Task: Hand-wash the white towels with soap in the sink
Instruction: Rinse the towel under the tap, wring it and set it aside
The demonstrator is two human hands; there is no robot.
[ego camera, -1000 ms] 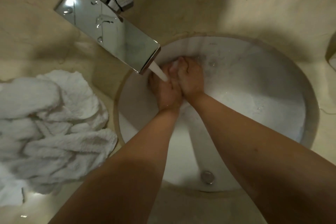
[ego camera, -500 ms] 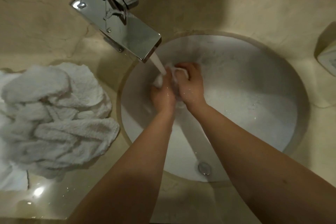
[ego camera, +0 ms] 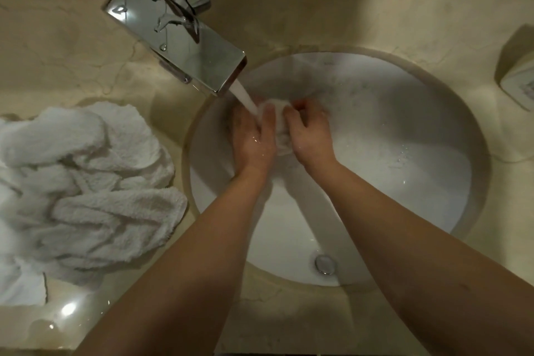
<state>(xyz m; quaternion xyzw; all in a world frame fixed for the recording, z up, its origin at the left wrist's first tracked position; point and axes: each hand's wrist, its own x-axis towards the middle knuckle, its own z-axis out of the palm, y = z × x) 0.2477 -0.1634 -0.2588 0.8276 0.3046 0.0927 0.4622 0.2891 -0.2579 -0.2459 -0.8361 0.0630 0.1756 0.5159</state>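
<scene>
Small white towel (ego camera: 281, 124) mostly hidden between left hand (ego camera: 252, 139) and right hand (ego camera: 310, 131) — both sets of fingers grasping it, bunched and wet, under faucet (ego camera: 179, 35) stream in sink (ego camera: 433, 130). Towel pile (ego camera: 86, 182) on table, cut off left.

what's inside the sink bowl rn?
Both hands, left hand and right hand, grip a small white cloth under the faucet stream. Drain is visible. The forearms cover part of the sink floor.
</scene>
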